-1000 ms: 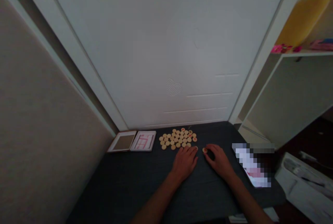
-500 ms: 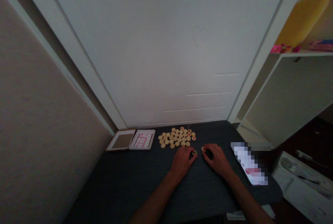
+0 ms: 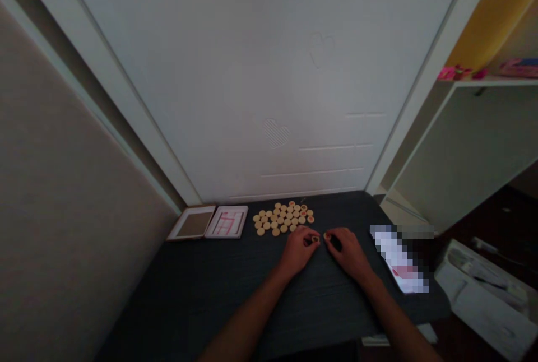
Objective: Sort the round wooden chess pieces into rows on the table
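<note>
My left hand point(image 3: 297, 251) is closed in a pinch on a round wooden Chinese chess piece point(image 3: 315, 240) with a dark mark, just in front of the cluster. Close by on the right, my right hand point(image 3: 347, 250) pinches a second chess piece point(image 3: 327, 236) between thumb and fingers; its marking is too small to read. The two held pieces are near each other with a small gap. Behind my hands lies a loose cluster of pale wooden chess pieces point(image 3: 281, 220), mostly blank side up, a few showing red or dark marks. My left hand hides part of its front edge.
An open shallow box point(image 3: 190, 233) and its white lid or tray with pink lines point(image 3: 227, 222) lie at the back left of the dark table point(image 3: 202, 289). At the right edge is a blurred phone-like slab point(image 3: 399, 261). A white door point(image 3: 252, 70) stands behind.
My left hand has shifted slightly toward the right hand with its piece, narrowing the gap and covering some front pieces. The whole view has shifted a little.
</note>
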`<action>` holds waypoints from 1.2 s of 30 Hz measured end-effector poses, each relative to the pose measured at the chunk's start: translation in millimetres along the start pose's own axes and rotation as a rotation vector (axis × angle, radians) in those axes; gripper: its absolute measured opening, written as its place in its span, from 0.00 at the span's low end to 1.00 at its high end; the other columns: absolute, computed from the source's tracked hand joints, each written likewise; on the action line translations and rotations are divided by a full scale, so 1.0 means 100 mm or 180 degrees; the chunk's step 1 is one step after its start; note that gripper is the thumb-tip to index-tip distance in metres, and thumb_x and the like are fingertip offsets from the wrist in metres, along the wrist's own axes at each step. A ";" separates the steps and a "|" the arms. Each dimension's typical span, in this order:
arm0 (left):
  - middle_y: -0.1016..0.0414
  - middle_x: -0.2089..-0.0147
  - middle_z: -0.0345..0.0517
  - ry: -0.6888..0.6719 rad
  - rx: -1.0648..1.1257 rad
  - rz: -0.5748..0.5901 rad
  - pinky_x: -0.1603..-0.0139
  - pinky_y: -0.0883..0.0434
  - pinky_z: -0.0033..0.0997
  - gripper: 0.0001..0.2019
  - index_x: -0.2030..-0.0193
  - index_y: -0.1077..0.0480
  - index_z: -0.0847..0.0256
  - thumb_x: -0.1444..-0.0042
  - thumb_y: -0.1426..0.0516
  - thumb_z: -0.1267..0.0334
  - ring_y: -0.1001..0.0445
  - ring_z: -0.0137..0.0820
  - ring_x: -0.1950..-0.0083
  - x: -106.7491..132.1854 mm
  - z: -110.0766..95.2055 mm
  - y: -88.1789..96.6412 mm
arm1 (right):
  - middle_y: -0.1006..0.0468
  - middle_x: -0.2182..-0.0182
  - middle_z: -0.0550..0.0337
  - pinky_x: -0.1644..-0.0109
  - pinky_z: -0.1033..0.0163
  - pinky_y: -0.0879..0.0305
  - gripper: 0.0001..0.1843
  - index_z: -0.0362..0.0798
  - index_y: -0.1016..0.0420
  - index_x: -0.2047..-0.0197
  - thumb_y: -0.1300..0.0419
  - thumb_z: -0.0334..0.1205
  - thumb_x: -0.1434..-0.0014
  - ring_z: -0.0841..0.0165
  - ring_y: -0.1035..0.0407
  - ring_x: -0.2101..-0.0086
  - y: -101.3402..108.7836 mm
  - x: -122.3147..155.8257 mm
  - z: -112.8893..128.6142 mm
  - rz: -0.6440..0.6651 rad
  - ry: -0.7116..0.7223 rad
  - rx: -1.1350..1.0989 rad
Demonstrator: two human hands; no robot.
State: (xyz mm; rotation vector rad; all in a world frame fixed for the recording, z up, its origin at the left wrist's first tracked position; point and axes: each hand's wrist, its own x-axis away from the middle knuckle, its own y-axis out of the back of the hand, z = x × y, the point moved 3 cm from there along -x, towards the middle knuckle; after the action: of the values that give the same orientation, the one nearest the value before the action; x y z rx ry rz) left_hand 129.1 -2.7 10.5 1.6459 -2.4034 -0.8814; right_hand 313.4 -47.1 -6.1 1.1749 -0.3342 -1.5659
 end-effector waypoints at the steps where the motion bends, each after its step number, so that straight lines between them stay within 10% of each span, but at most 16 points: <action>1: 0.20 0.56 0.45 0.0023 -0.0006 -0.0006 0.58 0.24 0.31 0.08 0.58 0.21 0.59 0.46 0.37 0.70 0.22 0.32 0.59 -0.02 0.00 -0.02 | 0.19 0.58 0.54 0.50 0.52 0.32 0.09 0.51 0.25 0.53 0.42 0.41 0.34 0.57 0.26 0.56 0.00 0.00 0.00 -0.0012 -0.0005 -0.0005; 36: 0.16 0.55 0.44 -0.0078 -0.0885 -0.0035 0.48 0.26 0.37 0.09 0.54 0.20 0.55 0.35 0.43 0.65 0.20 0.37 0.53 -0.16 0.00 -0.15 | 0.19 0.58 0.53 0.49 0.50 0.30 0.09 0.53 0.24 0.53 0.39 0.40 0.37 0.56 0.26 0.56 0.04 0.00 -0.01 -0.0104 -0.0060 -0.0253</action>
State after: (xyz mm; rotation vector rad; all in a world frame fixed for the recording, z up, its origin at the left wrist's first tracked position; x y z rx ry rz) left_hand 148.4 7.9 6.4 1.5522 -2.1682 -1.1817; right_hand 317.0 -48.3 -3.6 1.1097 -0.2637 -1.6050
